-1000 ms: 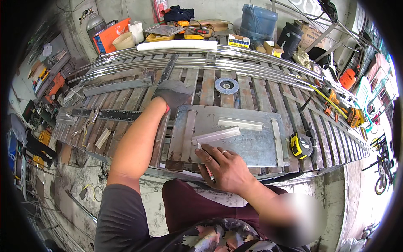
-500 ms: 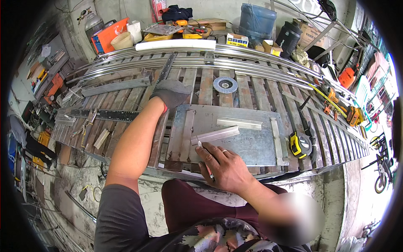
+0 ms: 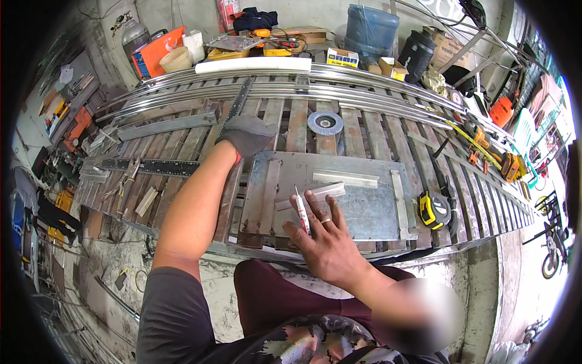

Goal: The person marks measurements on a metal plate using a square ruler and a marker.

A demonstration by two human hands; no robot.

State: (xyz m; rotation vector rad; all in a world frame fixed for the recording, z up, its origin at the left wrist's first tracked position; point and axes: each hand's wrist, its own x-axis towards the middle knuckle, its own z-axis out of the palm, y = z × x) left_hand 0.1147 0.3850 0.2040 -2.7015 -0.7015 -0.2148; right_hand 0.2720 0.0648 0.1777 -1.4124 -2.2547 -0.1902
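My right hand (image 3: 327, 246) holds a slim white marker pen (image 3: 301, 212) between thumb and index finger, its thin tip pointing up and away. The other fingers spread over a rectangular metal plate (image 3: 364, 212) with handwritten marks. On this plate lie two short metal angle pieces: a slanted one (image 3: 324, 193), partly behind my fingertips, and a straighter one (image 3: 348, 178) beyond it. Flat strips run along the plate's left and right sides. My left hand (image 3: 247, 134), in a dark grey glove, rests by a black steel square (image 3: 238, 100) beyond the plate's left corner; its fingers cannot be made out.
A grinding flap disc (image 3: 325, 123) lies beyond the plate on the slatted metal bench (image 3: 297, 124). To the right sit a yellow tape measure (image 3: 433, 209) and power tools (image 3: 514, 167). Long shiny tubes (image 3: 260, 90) cross the back. Pliers (image 3: 128, 179) lie left.
My right hand has lifted and opened its fingers out, and the marker pen has swung so its tip points away from me, off the slanted angle piece's left end. My left hand stays put.
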